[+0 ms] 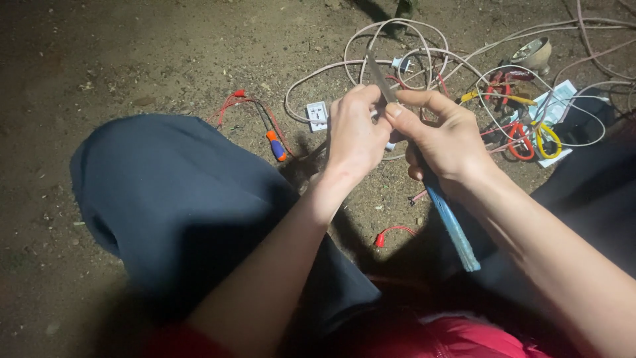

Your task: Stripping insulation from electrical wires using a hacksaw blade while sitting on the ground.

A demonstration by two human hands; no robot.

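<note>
The person sits low over a dirt floor (132,59), with a knee in dark trousers (179,199) raised on the left side of the view. The left hand (354,129) and the right hand (444,136) meet above the ground, and both are closed around a knife with a blue handle (457,232). The right hand wraps the handle near its top, so the lower part of the handle sticks out below the palm, and its thumb and first finger press on the grey blade (379,76). The fingers of the left hand are curled tight and pinch the same blade from the other side; whether they also hold a thin wire cannot be told. The blade points up and away from the body. Behind the hands a tangle of white cables (397,46) lies on the floor, with a white socket (317,115) beside it. A screwdriver with an orange and blue handle (275,146) lies left of the hands, near a thin red wire (232,103). To the right lie pliers with red handles (520,142) and pliers with yellow handles (548,138), on a white sheet.
</note>
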